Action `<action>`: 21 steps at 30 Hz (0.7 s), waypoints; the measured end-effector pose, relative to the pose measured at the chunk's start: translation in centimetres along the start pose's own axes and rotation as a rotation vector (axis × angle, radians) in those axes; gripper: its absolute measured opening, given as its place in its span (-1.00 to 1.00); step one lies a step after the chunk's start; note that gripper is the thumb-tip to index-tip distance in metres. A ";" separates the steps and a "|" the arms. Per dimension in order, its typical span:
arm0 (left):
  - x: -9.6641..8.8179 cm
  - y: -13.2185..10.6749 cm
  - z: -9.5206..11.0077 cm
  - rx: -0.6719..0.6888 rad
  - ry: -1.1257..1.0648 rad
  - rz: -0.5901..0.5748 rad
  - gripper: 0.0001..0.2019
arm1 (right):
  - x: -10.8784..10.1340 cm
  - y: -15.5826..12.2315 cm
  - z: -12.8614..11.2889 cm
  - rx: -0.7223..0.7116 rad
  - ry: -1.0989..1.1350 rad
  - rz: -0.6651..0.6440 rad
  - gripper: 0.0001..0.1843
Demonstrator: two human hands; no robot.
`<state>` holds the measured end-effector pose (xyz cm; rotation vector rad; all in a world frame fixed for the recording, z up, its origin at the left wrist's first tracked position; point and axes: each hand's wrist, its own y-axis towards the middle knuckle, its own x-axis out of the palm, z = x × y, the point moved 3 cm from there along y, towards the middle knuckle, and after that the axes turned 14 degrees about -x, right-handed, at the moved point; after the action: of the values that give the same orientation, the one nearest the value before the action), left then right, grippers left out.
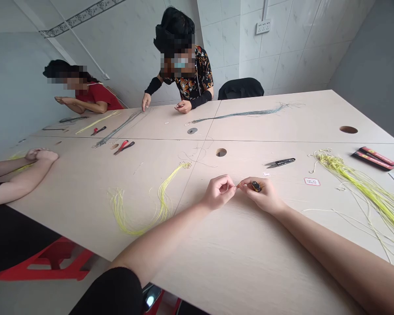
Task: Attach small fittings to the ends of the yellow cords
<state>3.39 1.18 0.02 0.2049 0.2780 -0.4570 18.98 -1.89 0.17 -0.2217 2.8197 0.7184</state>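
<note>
Watching over the remote feed, I am seeing the person's right hand (262, 195) pinching a small black cylinder with an amber band (256, 186) between thumb and fingers, near the centre of my view. The left hand (218, 192) is sitting just beside it, its fingertips pressed together on what looks like a thin pale strand (237, 186), too fine for me to confirm. Both hands are hovering above a pale wood-grain table (249, 267). A loose bundle of yellow-green cords (354, 188) is lying at two o'clock, and black-handled thread snips (280, 162) are lying at one o'clock. I am judging the fine strand the weak point: a slackening pinch could let it slip, and a sharp tug could pull it free of the cylinder.
</note>
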 end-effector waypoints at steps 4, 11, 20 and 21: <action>-0.6 0.0 0.3 0.144 0.030 0.092 -0.75 | 0.1 0.0 0.0 -0.009 -0.007 -0.021 -0.77; -0.6 -0.4 1.0 0.339 0.302 0.214 -0.74 | 0.3 -0.1 0.1 -0.043 -0.026 -0.092 -0.83; -0.3 -0.1 0.6 0.314 0.218 -0.009 -0.64 | 0.5 -0.2 0.1 -0.032 -0.054 -0.176 -0.85; -0.2 0.1 0.4 0.264 0.184 -0.061 -0.62 | 0.5 -0.2 0.0 -0.031 -0.054 -0.181 -0.85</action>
<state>3.37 1.20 0.45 0.4986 0.4045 -0.5359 18.57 -2.09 -0.09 -0.4487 2.6954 0.7164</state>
